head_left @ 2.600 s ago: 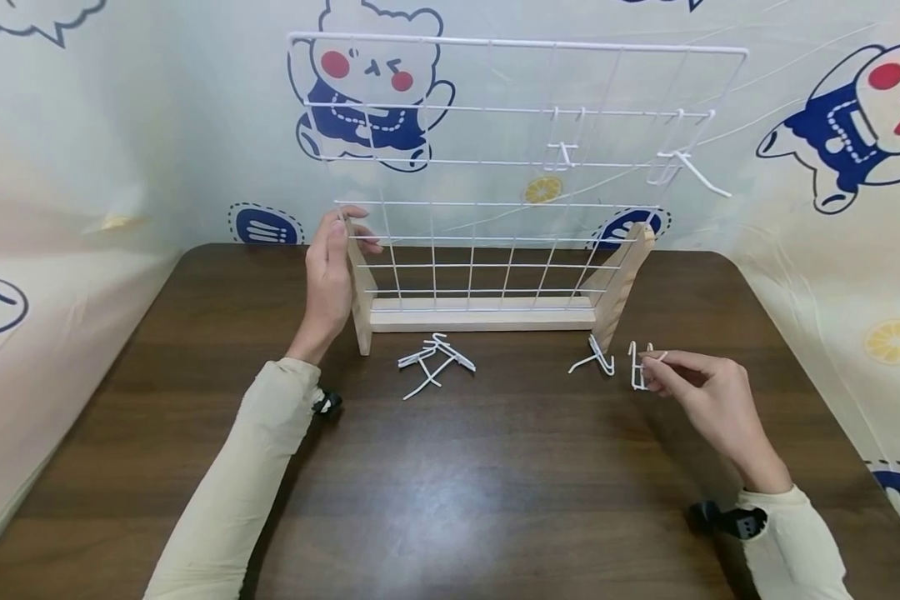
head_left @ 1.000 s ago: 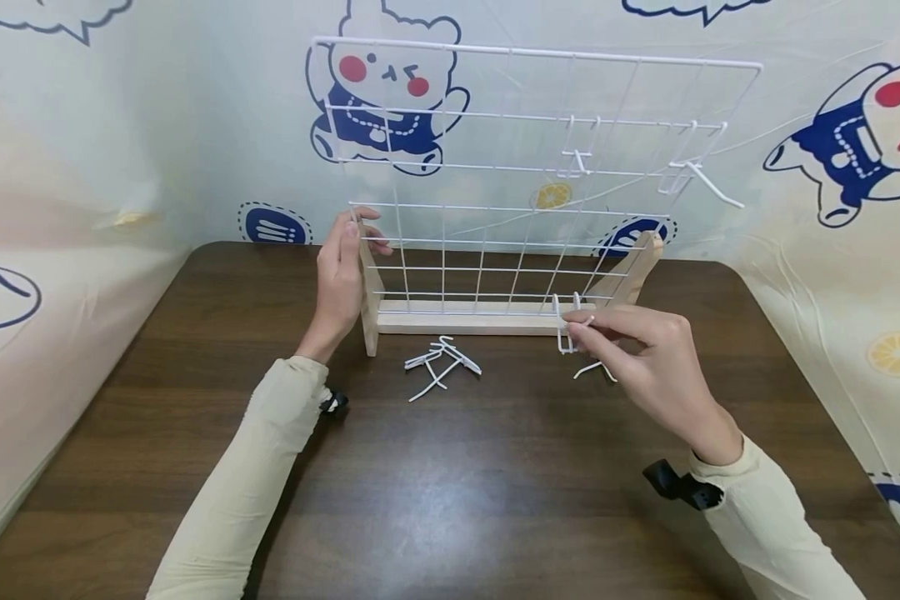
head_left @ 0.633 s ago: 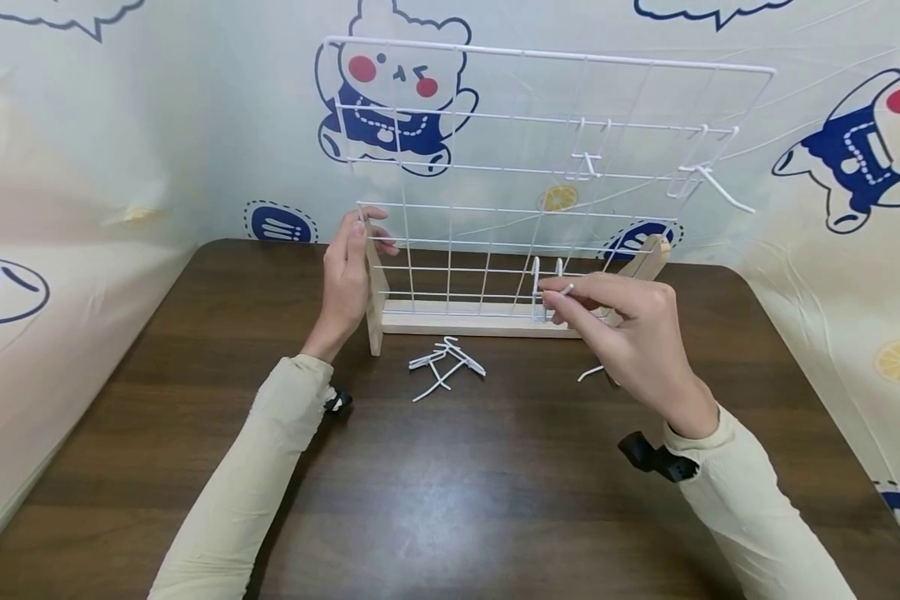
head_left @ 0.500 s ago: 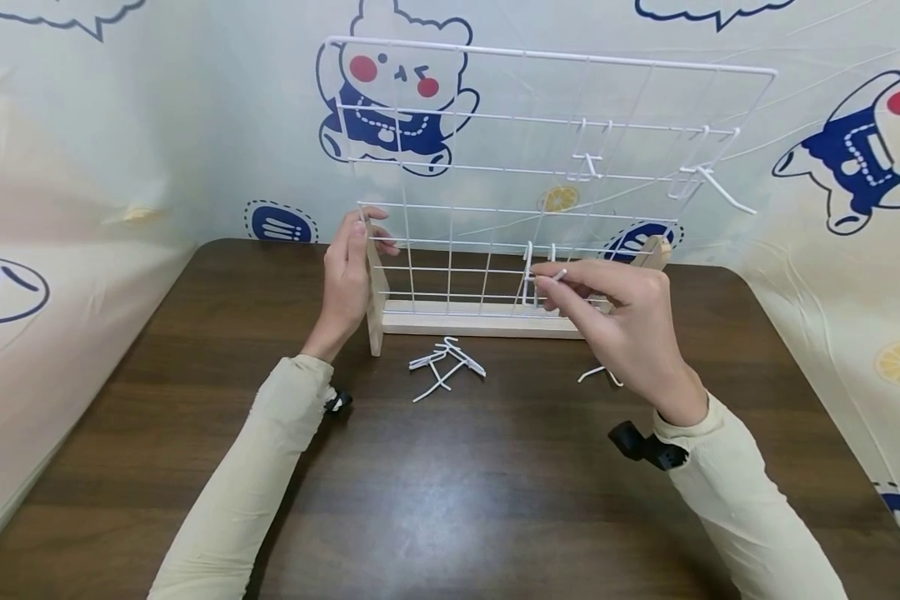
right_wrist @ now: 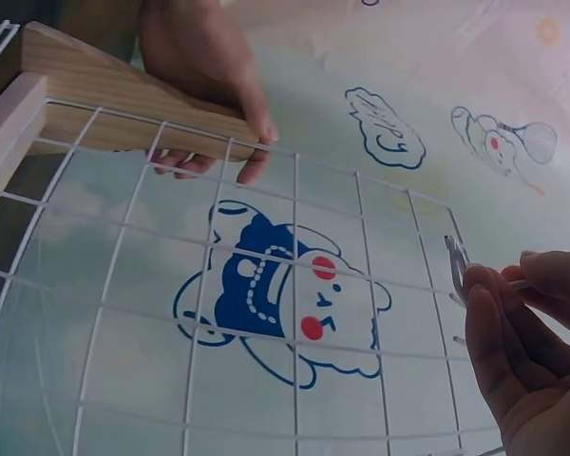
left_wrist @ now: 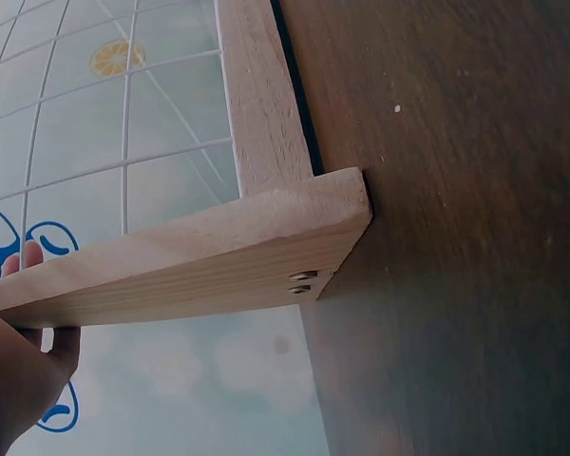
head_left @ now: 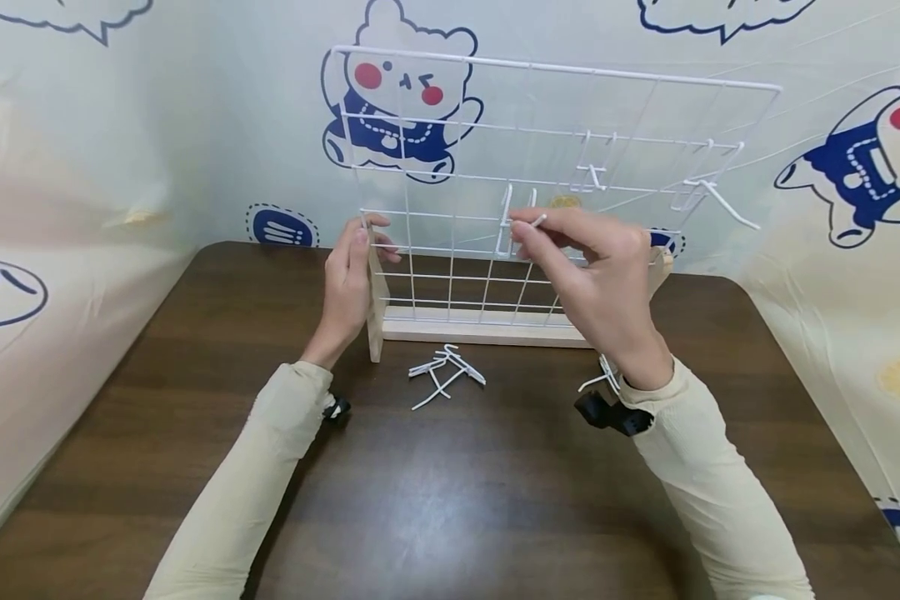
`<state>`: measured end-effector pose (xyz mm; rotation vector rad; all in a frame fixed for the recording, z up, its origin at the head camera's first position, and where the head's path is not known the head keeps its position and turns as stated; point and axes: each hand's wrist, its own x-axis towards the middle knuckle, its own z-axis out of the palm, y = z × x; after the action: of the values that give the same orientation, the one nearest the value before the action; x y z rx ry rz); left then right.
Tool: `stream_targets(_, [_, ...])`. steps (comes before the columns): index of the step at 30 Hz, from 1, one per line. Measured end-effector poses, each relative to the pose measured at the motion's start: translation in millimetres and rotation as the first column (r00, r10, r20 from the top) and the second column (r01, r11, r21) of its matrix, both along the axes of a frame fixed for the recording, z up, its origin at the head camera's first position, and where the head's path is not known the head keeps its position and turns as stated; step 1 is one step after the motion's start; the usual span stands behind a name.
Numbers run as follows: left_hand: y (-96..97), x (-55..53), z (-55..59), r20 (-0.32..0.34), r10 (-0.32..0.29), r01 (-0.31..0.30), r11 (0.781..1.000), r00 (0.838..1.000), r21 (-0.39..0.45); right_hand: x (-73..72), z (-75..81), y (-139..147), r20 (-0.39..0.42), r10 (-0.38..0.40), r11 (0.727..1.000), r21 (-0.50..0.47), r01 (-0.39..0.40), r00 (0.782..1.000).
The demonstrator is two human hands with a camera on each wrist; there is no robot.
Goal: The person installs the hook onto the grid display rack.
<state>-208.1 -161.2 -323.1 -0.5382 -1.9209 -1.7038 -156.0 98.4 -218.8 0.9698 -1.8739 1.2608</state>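
A white wire grid panel (head_left: 450,247) stands upright in a wooden stand (head_left: 487,327). My left hand (head_left: 347,283) grips the stand's left side board (left_wrist: 190,252), fingers wrapped behind it. With thumb and fingertips my right hand (head_left: 603,271) pinches a white wire hook (head_left: 505,225) by its prong, its two bent tips pointing up. That hook overlaps the middle of the grid in the head view; the right wrist view shows it close to the wires. Two similar hooks hang on the upper right of the grid, a short-looking hook (head_left: 592,173) and an outer hook (head_left: 726,207).
Several loose hooks (head_left: 450,371) lie in a pile on the brown table (head_left: 420,492) in front of the stand. Another loose hook (head_left: 606,373) lies partly hidden behind my right wrist. Patterned cloth (head_left: 195,150) surrounds the table on the back and sides.
My right hand has carried the pinched hook from near the table on the right, leftward and up to the grid's middle. The left hand keeps its grip on the stand.
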Motion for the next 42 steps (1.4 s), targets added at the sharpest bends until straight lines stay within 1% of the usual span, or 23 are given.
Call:
stream_targets(5, [0.5,0.4,2.5,-0.021,0.003,-0.003,1.000,1.000,0.007,-5.7,10.4,-9,0.001,0.002,0.998,-0.057,-0.002,1.000])
stream_targets(9, [0.2,0.6,4.2,-0.017,0.000,0.000,1.000,1.000,0.017,-11.8,17.9,-14,-0.017,-0.023,0.998,-0.060,0.022,1.000])
stream_targets(12, [0.1,1.1,4.6,-0.012,-0.005,0.005,1.000,1.000,0.012,-16.1,22.1,-16,-0.048,-0.047,0.998,-0.035,0.045,0.998])
stream_targets(19, [-0.7,0.9,3.5,-0.015,-0.003,0.003,1.000,1.000,0.001,-29.6,30.4,-22,-0.114,-0.047,0.999,-0.003,0.047,0.992])
stream_targets(23, [-0.7,0.7,3.3,-0.011,-0.005,0.005,1.000,1.000,0.003,-35.5,33.9,-25,-0.154,-0.083,0.996,0.019,0.087,0.985])
stream_targets(29, [-0.7,1.0,3.8,-0.015,-0.008,0.008,1.000,1.000,0.002,-40.7,36.9,-30,-0.185,-0.139,0.989,0.033,0.147,0.973])
stream_targets(31, [-0.8,1.4,3.6,-0.016,-0.006,0.006,1.000,1.000,-0.001,-41.9,37.3,-31,-0.180,-0.149,0.987,0.028,0.157,0.972])
stream_targets(32, [-1.0,1.4,3.5,-0.018,-0.006,0.006,1.000,1.000,0.000,-42.0,37.4,-32,-0.161,-0.154,0.987,0.020,0.160,0.975])
stream_targets(35, [-1.0,1.5,3.0,-0.019,-0.005,0.005,1.000,1.000,-0.001,-40.8,37.0,-36,-0.058,-0.193,0.981,-0.001,0.194,0.979])
stream_targets(38, [-1.0,1.0,2.5,-0.018,-0.008,0.008,1.000,1.000,-0.003,-39.5,34.3,-38,0.029,-0.239,0.971,0.004,0.239,0.971])
stream_targets(39, [-0.9,0.9,2.2,-0.018,-0.007,0.007,1.000,1.000,-0.005,-39.5,33.0,-38,0.033,-0.250,0.968,0.011,0.250,0.968])
stream_targets(42, [-0.7,0.6,1.4,-0.020,-0.006,0.006,1.000,1.000,-0.008,-40.2,28.4,-38,-0.008,-0.261,0.965,0.029,0.261,0.965])
